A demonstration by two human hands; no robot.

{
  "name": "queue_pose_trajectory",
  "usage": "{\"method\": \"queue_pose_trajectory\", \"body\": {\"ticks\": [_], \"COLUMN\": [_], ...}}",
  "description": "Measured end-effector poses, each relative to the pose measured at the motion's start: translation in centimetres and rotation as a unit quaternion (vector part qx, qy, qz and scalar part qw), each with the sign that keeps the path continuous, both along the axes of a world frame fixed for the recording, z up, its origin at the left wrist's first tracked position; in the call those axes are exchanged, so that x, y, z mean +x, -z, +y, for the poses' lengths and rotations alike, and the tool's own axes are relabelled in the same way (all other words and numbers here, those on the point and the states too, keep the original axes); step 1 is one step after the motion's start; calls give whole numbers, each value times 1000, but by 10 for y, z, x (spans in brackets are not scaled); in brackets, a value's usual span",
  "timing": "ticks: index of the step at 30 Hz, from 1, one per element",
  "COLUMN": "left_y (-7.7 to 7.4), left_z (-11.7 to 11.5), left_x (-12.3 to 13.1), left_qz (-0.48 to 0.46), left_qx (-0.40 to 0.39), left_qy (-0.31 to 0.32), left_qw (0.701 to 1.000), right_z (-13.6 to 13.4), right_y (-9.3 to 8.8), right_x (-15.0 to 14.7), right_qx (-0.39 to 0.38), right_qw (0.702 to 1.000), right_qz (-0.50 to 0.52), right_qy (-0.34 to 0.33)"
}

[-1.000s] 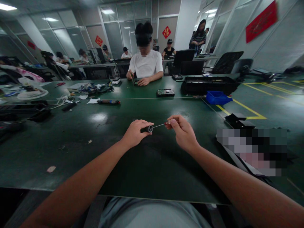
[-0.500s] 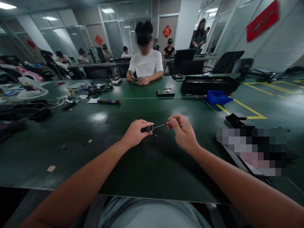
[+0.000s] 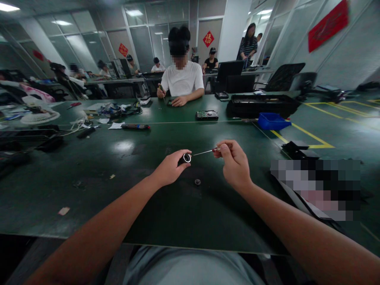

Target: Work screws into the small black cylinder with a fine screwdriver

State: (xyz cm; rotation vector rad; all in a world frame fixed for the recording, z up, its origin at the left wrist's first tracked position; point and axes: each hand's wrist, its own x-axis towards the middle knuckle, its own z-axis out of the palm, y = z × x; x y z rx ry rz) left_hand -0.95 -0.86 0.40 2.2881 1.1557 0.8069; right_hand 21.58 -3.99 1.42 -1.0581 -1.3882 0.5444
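My left hand (image 3: 170,168) is closed around a short black cylinder (image 3: 186,158), whose open end shows a bright metal ring and faces me. In my right hand (image 3: 234,164) is a screwdriver (image 3: 218,149), gripped by its reddish handle. Its thin metal shaft points left, and the tip is close to the cylinder's rim; whether it touches cannot be made out. On the green table (image 3: 166,213) below and between both hands lies a small dark round part (image 3: 197,182).
Across the table sits a person in a white shirt (image 3: 184,81). A hard drive (image 3: 207,115), a blue bin (image 3: 273,121) and a long black casing (image 3: 263,105) stand farther back. Left are a pen-shaped tool (image 3: 135,126) and heaped cables (image 3: 115,109). A partly blurred flat item lies right.
The small round part has dropped onto the table below the cylinder. My right hand has drawn the screwdriver slightly right and up. The cylinder's open end has turned more toward me.
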Motion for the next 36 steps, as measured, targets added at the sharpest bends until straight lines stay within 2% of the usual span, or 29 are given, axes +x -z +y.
{"method": "queue_pose_trajectory", "body": {"ticks": [4,10,17,21,25,30,36], "left_y": [-3,0,3,1,0,-4,-10], "left_z": [-10,-17,-17,-22,-23,-21,-13], "left_x": [5,10,14,17,20,17,6], "left_qz": [35,107,205,249,283,248,105], "left_qx": [-33,-36,46,89,98,65,-7], "left_qy": [42,38,134,155,165,162,117], "left_qw": [998,993,968,952,940,953,988], "right_z": [1,1,1,0,0,0,2], "right_y": [1,0,-3,-3,-4,-4,-2], "right_x": [1,1,3,2,1,2,3], "right_qx": [10,20,21,15,11,2,4], "right_qw": [1000,1000,999,1000,1000,1000,1000], "right_qz": [9,14,23,16,21,20,21], "right_qy": [6,5,12,4,2,0,2]}}
